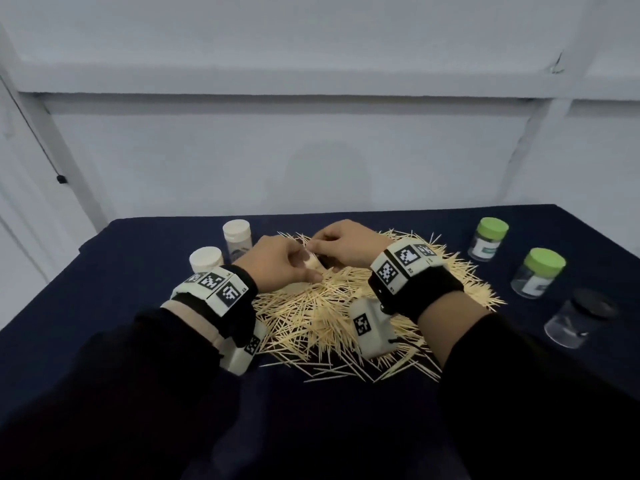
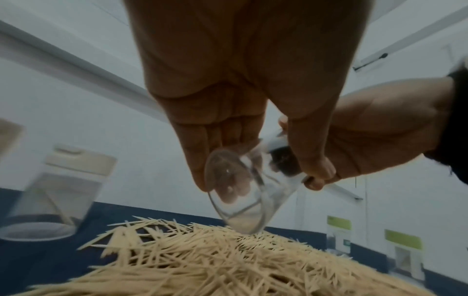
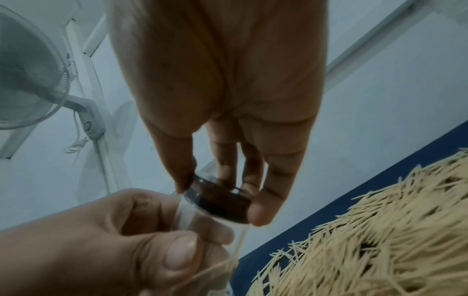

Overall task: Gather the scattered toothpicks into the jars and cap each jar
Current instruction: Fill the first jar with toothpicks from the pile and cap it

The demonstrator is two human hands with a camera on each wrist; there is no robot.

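Observation:
A large pile of toothpicks (image 1: 329,306) lies on the dark blue tablecloth (image 1: 131,258). Above its far side both hands hold one small clear jar (image 2: 243,204), tilted. My left hand (image 1: 304,268) grips the jar's body, fingers curled round its base (image 2: 228,180). My right hand (image 1: 325,245) pinches the jar's dark cap (image 3: 220,202) with fingertips and thumb. The cap sits at the jar's mouth; whether it is fully on I cannot tell. A couple of toothpicks show inside the jar (image 3: 238,246). In the head view the hands mostly hide the jar.
Two cream-capped jars (image 1: 236,237) (image 1: 206,259) stand left of the pile. Two green-capped jars (image 1: 488,239) (image 1: 538,271) and a black-capped jar (image 1: 578,317) stand at the right. A white wall rises behind the table. A fan (image 3: 27,76) shows in the right wrist view.

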